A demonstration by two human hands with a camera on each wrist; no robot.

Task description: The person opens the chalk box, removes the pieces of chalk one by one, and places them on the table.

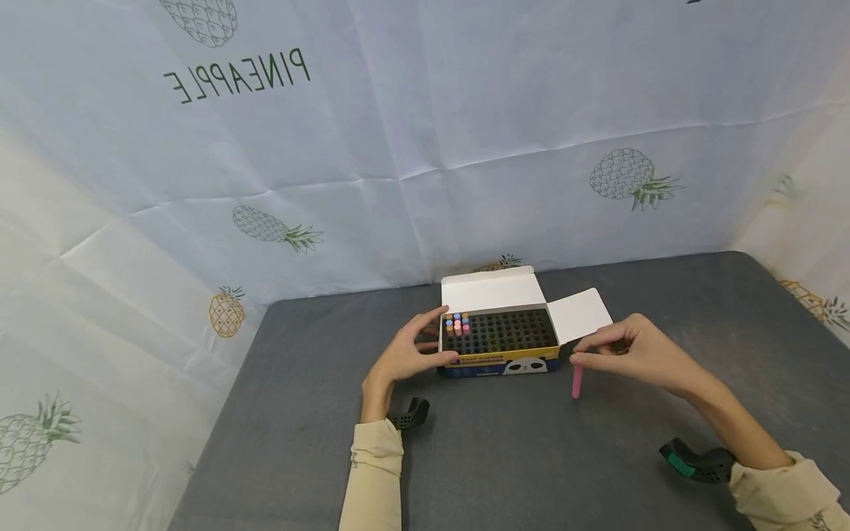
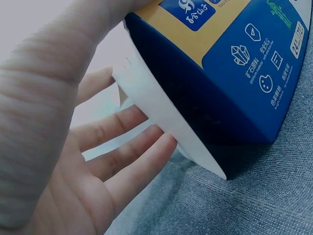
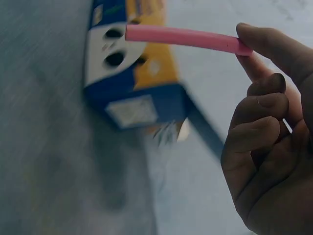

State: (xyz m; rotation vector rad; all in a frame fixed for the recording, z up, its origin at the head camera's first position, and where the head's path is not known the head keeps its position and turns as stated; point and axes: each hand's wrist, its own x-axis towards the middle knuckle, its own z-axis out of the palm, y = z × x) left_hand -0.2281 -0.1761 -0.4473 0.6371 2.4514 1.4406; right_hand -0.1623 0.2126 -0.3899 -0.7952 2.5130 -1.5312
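A cardboard chalk box with a panda on its front stands on the table, lid folded back. Several coloured chalk sticks sit at the left end of its black holed insert; the other holes show dark. My left hand grips the box's left end, thumb at the front, fingers against the white end flap. Just right of the box, my right hand pinches one end of a pink chalk stick between thumb and index finger. It hangs downward in the head view, its other fingers curled in.
The box's open white lid leans at the back, and a white side flap sticks out to the right near my right hand. A pineapple-print cloth hangs behind the grey table.
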